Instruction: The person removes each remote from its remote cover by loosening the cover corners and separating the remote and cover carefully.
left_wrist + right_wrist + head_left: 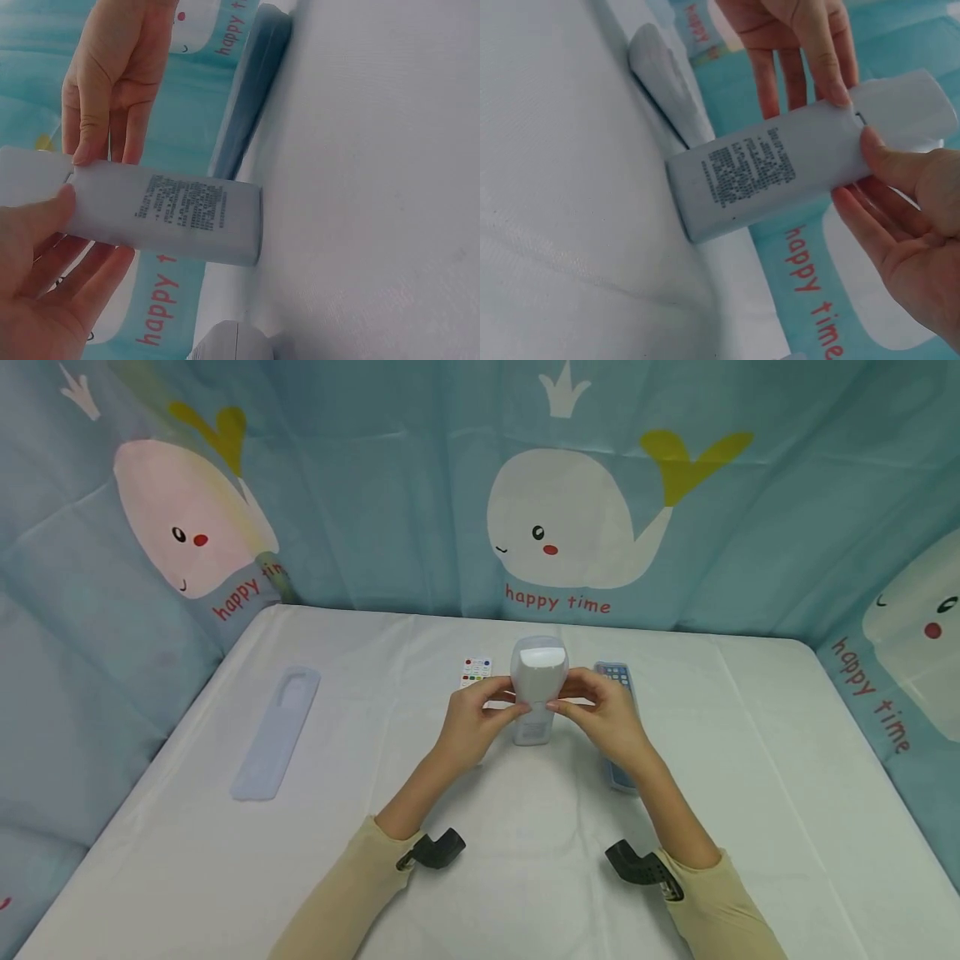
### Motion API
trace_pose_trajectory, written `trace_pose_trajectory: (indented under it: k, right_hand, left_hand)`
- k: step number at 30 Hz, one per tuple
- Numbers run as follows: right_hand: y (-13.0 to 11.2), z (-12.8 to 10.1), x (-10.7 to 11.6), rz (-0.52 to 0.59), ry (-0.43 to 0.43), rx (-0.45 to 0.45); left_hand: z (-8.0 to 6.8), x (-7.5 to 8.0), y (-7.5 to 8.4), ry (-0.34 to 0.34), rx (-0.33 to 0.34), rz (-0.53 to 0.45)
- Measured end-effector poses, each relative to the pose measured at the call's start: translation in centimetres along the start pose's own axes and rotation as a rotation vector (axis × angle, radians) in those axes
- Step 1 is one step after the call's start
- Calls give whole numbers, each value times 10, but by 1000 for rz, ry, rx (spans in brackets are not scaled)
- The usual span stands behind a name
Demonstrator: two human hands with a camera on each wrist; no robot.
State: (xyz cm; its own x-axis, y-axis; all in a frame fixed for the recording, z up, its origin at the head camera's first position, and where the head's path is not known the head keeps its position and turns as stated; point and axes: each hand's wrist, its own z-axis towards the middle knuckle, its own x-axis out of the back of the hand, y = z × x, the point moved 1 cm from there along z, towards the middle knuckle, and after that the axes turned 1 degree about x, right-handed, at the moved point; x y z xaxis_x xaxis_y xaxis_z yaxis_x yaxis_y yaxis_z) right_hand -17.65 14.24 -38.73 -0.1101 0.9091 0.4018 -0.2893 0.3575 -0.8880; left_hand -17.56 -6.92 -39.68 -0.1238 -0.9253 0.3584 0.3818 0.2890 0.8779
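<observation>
**White handset held upright in both hands above a white desk**

Nearest, two forearms in beige sleeves (345, 885) are extended over a desk (517, 877) covered with white cloth; a small black camera (442, 849) is worn at each wrist. Beyond them, a white handset (538, 681), apparently a remote control, is held upright between the left hand (468, 718) and the right hand (611, 718), near the middle of the desk. It is gripped by the fingers of both hands: the thumbs are pressed on the near face beside a seam, and the other fingers are placed round the sides and behind. A block of small print (186, 202) is shown on that face, below the thumbs. Whether the lower end is rested on the cloth cannot be told.

The step in hand is judged to be work at the seam with both thumbs. For the next move, a steady grip and even thumb pressure seem to be called for, so that the handset is not tipped.

To the left, well apart, a pale blue case (273, 743) with a cutout is laid flat. To the right, a blue handset with buttons (618, 673) is partly hidden by the right hand. Behind the left hand, a small white card-like remote (477, 668) is partly covered. Farthest, a blue curtain (375, 527) is printed with whales and "happy time".
</observation>
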Motion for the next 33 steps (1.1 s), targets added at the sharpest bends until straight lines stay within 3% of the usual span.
trace_pose_trajectory:
  k: [8,33]
  right_hand:
    - [2,-1,-3,-37,38,-15]
    - [5,-1,-9,-92,57,-14]
  left_hand:
    - [3,-2,-4,2,-23,19]
    - [7,0,-9,-36,6,42]
